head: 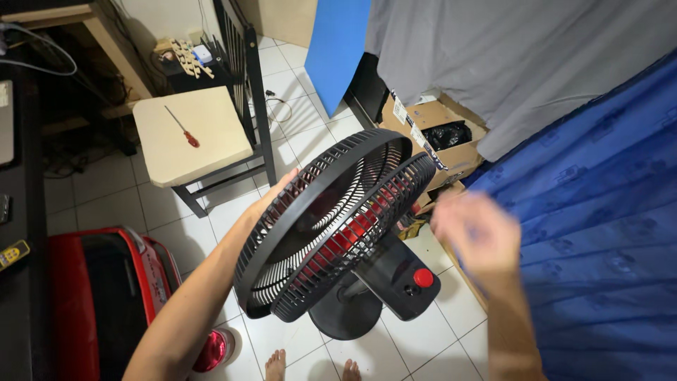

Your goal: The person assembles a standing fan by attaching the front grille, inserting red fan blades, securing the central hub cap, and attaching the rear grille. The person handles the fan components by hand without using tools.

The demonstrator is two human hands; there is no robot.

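1. Nearest to us, our bare feet stand on the white tiled floor, with the round base of the fan just ahead of them.
2. The black fan stands on that base at the centre of the view, its grille tilted and facing up and to the left; red blades show through the bars, and a red knob sits on the motor housing.
3. Our left hand rests against the upper left rim of the grille. The grille hides the fingers, so we cannot tell whether they grip.
4. Our right hand is just right of the grille, not touching it. It is blurred; the finger position cannot be read.
5. A red case lies at lower left.
6. Farther off, a red-handled screwdriver lies on a chair seat.
7. Behind the fan, an open cardboard box sits beside a blue cloth.
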